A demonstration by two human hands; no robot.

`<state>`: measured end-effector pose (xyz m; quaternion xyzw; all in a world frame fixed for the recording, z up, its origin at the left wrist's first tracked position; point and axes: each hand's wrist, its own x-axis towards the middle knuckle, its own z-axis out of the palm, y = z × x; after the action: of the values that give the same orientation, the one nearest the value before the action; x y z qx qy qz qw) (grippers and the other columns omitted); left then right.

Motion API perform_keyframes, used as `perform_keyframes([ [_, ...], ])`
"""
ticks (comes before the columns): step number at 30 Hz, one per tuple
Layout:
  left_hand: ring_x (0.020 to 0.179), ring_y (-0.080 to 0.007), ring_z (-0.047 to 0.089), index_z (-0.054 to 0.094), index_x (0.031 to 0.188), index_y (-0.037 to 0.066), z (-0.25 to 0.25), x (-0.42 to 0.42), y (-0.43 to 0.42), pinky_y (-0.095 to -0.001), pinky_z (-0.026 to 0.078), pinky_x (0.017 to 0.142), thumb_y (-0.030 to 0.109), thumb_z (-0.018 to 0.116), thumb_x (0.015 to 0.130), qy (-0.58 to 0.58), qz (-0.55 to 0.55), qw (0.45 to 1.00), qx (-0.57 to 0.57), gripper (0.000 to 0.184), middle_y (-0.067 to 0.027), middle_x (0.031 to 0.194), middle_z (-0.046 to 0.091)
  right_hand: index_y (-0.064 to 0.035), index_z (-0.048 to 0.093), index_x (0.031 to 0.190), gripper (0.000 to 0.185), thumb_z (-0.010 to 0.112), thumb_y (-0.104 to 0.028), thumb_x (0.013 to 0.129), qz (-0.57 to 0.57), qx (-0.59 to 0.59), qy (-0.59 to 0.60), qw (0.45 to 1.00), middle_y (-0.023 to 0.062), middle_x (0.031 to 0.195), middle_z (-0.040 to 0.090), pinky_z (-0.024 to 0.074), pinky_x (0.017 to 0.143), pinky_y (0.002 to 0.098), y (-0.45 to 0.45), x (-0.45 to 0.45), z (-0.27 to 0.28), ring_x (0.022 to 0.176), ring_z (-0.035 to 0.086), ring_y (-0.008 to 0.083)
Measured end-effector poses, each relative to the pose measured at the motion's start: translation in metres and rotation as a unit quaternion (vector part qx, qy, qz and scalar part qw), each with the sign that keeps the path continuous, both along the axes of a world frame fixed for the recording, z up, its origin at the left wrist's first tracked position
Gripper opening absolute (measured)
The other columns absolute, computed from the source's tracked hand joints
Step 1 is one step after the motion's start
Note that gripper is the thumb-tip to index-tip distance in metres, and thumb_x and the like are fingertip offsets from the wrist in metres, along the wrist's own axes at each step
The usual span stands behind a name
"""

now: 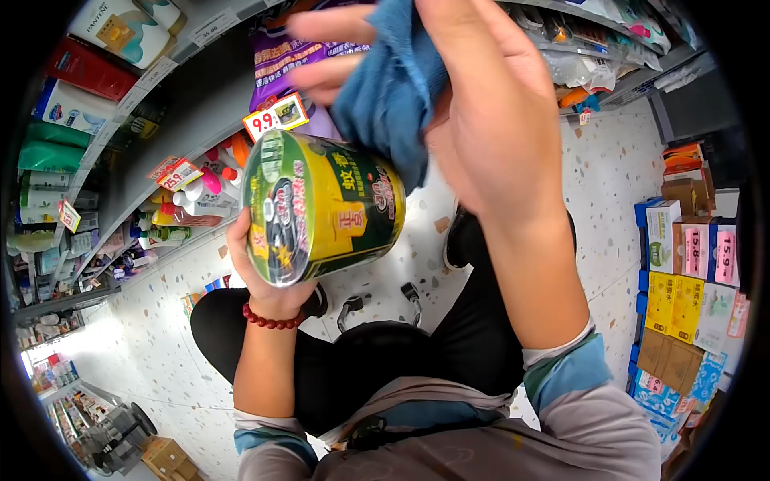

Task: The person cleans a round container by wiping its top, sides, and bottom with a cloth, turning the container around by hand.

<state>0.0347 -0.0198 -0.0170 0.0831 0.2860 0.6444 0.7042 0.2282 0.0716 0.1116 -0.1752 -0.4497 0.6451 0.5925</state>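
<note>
My left hand (271,276) is wrapped round the lower side of a green and yellow tub of mosquito coils (341,212). The tub lies tilted on its side, its clear-edged round end facing left. Above its right end, my right hand (497,132) grips a blue cloth (393,88) between thumb and fingers. Part of the cloth hangs down against the tub's far end. Some fingers of that hand are blurred and spread past the cloth. A red bead bracelet (273,322) circles my left wrist.
Shelves (200,104) with bottles, purple bags (281,60) and price tags (275,117) curve round the front and left. Stacked boxes (682,305) stand at the right, and cardboard boxes (168,458) at the lower left. My knees are bent over the speckled floor (597,192).
</note>
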Motion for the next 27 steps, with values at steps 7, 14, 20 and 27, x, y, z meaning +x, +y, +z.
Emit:
perform_keyframes([
  [7, 0.129, -0.0279, 0.054, 0.052, 0.143, 0.01, -0.059, 0.006, -0.017, -0.0452, 0.046, 0.105, 0.061, 0.046, 0.097, -0.083, -0.081, 0.993, 0.02, 0.07, -0.0096, 0.141, 0.058, 0.0001, 0.052, 0.085, 0.031, 0.051, -0.021, 0.107, -0.026, 0.193, -0.072, 0.978, 0.0127, 0.069, 0.053, 0.038, 0.053, 0.042, -0.042, -0.071, 0.001, 0.057, 0.052, 0.0202],
  [14, 0.135, -0.0296, 0.049, 0.049, 0.146, 0.012, -0.111, -0.003, -0.019, -0.0489, 0.042, 0.109, 0.073, 0.046, 0.092, -0.119, -0.175, 0.975, 0.07, 0.081, -0.0081, 0.147, 0.053, 0.0008, 0.057, 0.09, 0.02, 0.056, -0.017, 0.101, -0.13, 0.385, -0.233, 0.884, 0.0147, 0.074, 0.055, 0.041, 0.057, 0.0437, -0.011, -0.077, 0.017, 0.064, 0.053, 0.0274],
  [20, 0.137, -0.0305, 0.046, 0.046, 0.148, 0.009, -0.028, 0.018, -0.01, -0.0469, 0.04, 0.111, 0.065, 0.058, 0.091, -0.191, -0.161, 0.967, 0.053, 0.082, -0.0087, 0.15, 0.05, 0.0014, 0.061, 0.096, 0.017, 0.058, -0.015, 0.097, -0.251, 0.562, -0.325, 0.718, 0.0171, 0.078, 0.057, 0.0441, 0.063, 0.0459, 0.006, -0.077, 0.043, 0.073, 0.056, 0.0332],
  [27, 0.146, -0.0251, 0.036, 0.024, 0.159, 0.011, 0.018, 0.012, -0.007, -0.0419, 0.027, 0.123, 0.039, 0.051, 0.104, 0.338, -0.048, 0.912, 0.228, 0.068, -0.0097, 0.16, 0.035, 0.0067, 0.061, 0.116, 0.031, 0.057, -0.019, 0.1, -0.05, 0.289, -0.388, 0.874, 0.0241, 0.109, 0.067, 0.0489, 0.093, 0.0455, -0.044, -0.024, -0.028, 0.103, 0.062, 0.0422],
])
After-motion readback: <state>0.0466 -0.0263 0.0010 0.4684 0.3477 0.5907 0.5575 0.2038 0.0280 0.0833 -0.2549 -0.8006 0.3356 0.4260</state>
